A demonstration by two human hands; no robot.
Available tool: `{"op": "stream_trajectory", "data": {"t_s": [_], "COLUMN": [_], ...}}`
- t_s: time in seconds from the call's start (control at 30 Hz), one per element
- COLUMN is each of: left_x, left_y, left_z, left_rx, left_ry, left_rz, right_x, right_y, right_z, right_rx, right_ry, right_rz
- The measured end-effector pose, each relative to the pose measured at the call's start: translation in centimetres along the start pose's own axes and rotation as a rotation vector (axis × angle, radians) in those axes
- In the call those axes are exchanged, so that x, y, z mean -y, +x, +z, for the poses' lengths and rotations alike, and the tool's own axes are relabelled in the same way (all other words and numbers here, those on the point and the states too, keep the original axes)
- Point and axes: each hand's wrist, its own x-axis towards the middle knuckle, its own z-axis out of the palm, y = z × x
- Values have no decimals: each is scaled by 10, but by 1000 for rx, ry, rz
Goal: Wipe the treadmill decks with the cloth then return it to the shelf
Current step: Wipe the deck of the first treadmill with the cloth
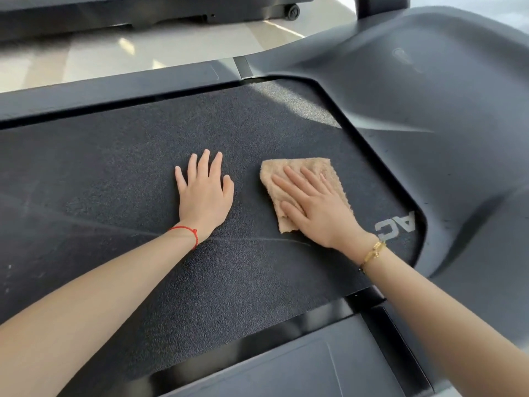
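The left hand (204, 193) lies flat on the treadmill belt (114, 167), fingers spread, holding nothing. Just beside it at three o'clock, the right hand (313, 209) presses the cloth (312, 170) down with straight fingers together. The cloth's long axis runs eleven to five, under that nearer hand.

A single head-worn wide-angle camera looks forward and steeply down, close above the treadmill belt (114, 167), taking in both forearms, with floor (143, 50) along the top edge.
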Motion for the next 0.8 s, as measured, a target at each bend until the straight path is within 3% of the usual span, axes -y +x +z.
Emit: {"op": "stream_trajectory", "data": {"t_s": [0.23,0.53,0.8], "left_x": [-2,-1,-2], "left_y": [0,5,9], "left_z": [-3,2,2], "left_rx": [20,26,44], "left_ry": [6,47,113], "left_rz": [1,-2,-5], "right_x": [-53,-79,-46], "right_y": [89,210,292], "right_z": [-18,-25,-15], "right_rx": [-17,45,59], "right_ry": [-33,-12,-9], "right_rz": [230,261,203]}}
